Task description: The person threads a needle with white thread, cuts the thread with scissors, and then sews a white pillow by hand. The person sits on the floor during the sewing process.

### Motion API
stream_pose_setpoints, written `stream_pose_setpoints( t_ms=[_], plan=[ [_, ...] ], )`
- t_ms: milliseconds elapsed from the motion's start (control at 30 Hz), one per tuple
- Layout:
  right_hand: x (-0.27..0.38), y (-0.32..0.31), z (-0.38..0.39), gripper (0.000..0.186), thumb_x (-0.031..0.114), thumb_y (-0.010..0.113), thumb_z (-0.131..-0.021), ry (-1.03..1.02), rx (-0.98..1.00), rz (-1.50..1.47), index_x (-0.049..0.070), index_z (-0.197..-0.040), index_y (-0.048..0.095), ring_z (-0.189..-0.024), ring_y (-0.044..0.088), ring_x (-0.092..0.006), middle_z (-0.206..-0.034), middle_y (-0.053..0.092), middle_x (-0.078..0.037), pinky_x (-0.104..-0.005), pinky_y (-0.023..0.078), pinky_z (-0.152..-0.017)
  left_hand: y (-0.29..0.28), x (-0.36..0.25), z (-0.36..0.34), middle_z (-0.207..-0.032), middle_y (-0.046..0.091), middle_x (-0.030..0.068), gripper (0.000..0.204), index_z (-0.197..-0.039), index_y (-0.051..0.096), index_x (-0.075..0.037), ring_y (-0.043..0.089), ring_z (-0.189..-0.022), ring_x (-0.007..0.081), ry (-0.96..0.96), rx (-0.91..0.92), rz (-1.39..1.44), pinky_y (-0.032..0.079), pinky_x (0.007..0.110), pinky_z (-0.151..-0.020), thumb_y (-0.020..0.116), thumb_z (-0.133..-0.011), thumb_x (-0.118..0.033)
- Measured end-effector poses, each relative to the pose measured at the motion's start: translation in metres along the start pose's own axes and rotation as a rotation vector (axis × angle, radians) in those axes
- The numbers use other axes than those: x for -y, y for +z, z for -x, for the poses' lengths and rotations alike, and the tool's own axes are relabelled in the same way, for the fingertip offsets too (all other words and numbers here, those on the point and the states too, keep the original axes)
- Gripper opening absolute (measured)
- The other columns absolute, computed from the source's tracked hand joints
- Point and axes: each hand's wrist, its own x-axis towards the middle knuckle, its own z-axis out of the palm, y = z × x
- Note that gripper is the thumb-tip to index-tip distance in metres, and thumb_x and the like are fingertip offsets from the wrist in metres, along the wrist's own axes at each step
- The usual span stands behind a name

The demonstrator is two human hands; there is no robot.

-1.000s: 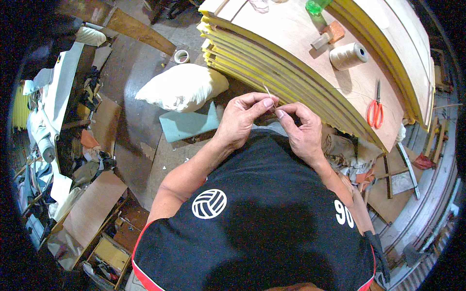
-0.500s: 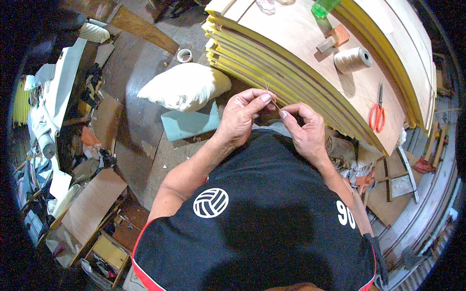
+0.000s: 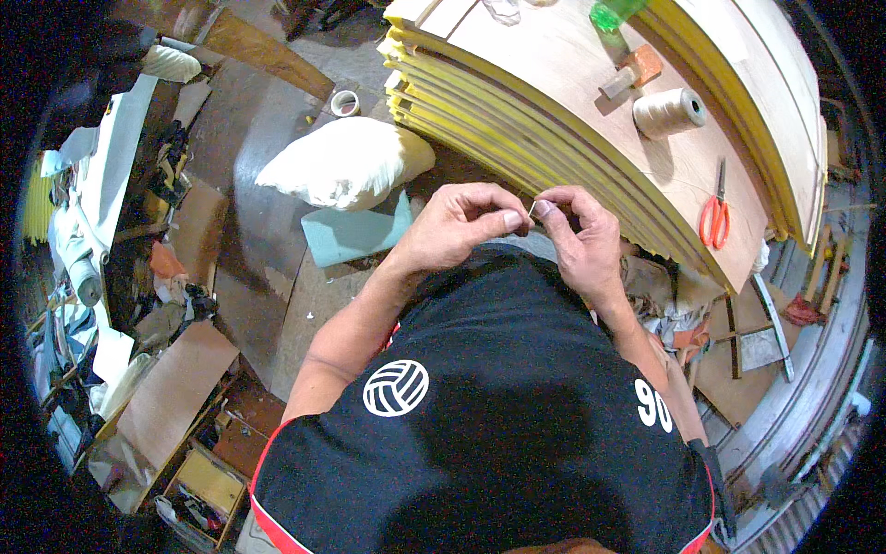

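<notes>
Both hands meet above my lap, fingertips nearly touching. My left hand (image 3: 461,226) is closed in a pinch, thumb against the curled forefinger. My right hand (image 3: 586,242) pinches too, its thumb pointing toward the left fingertips. Between them a thin, light thread-like strand (image 3: 532,210) shows; most of it is covered by the fingers, and whether a needle is there I cannot tell. Beyond the right hand, a cone of beige thread (image 3: 669,114) lies on its side on a stack of yellow-edged boards (image 3: 591,102). Orange-handled scissors (image 3: 715,217) lie near the stack's right edge.
An orange-and-tan block (image 3: 637,69) and a green bottle (image 3: 614,11) are on the stack. To the left, a stuffed white sack (image 3: 351,166) lies partly over a pale green piece (image 3: 355,231). A tape roll (image 3: 345,103) sits behind it. Scraps and boards (image 3: 175,379) crowd the far left.
My left hand has shifted right and slightly lower, closing on the right fingertips. The strand ends that stuck up above the left thumb no longer show. The view has shifted slightly.
</notes>
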Motion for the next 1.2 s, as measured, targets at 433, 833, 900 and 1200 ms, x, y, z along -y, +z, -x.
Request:
stream_pose_setpoints(
  t_ms=[433,833,900,1200],
  plan=[
    [0.01,0.004,-0.006,0.014,0.005,0.069,-0.086,-0.348,-0.076,0.219,0.002,-0.1,0.069,-0.084,0.067,-0.0294,-0.094,0.068,-0.015,-0.0357,0.054,-0.074,0.024,0.006,-0.007,-0.094,0.075,0.0084,0.016,-0.099,0.075,0.0,0.071,-0.086,0.0186,0.184,-0.399,-0.278,0.056,0.031,-0.079,0.069,-0.091,-0.012],
    [-0.01,0.01,-0.014,0.014,0.006,0.072,-0.082,-0.548,-0.205,0.445,0.005,-0.096,0.07,-0.079,0.067,-0.0291,-0.088,0.067,-0.012,-0.0385,0.055,-0.069,0.012,0.037,-0.019,-0.115,0.069,0.0093,0.035,-0.123,0.063,0.0,0.067,-0.103,0.0218,-0.17,-0.129,0.612,0.053,0.038,-0.094,0.056,-0.1,-0.026],
    [-0.01,0.009,-0.016,0.012,0.007,0.072,-0.083,-0.525,-0.246,0.428,0.004,-0.094,0.07,-0.078,0.067,-0.0295,-0.087,0.067,-0.012,-0.0389,0.055,-0.069,0.014,0.032,-0.015,-0.132,0.058,0.0124,0.043,-0.136,0.053,-0.001,0.058,-0.12,0.0232,-0.113,-0.002,0.671,0.046,0.04,-0.104,0.052,-0.102,-0.028],
    [-0.011,0.007,-0.017,0.008,0.01,0.069,-0.09,-0.11,-0.303,-0.111,0.002,-0.091,0.068,-0.068,0.058,-0.0118,-0.077,0.065,-0.003,-0.0267,0.047,-0.059,0.02,0.012,0.0,-0.16,0.023,0.022,0.085,-0.155,0.021,-0.001,0.025,-0.149,0.0327,0.25,0.168,-0.409,0.022,0.046,-0.119,0.063,-0.094,-0.042]
  ],
)
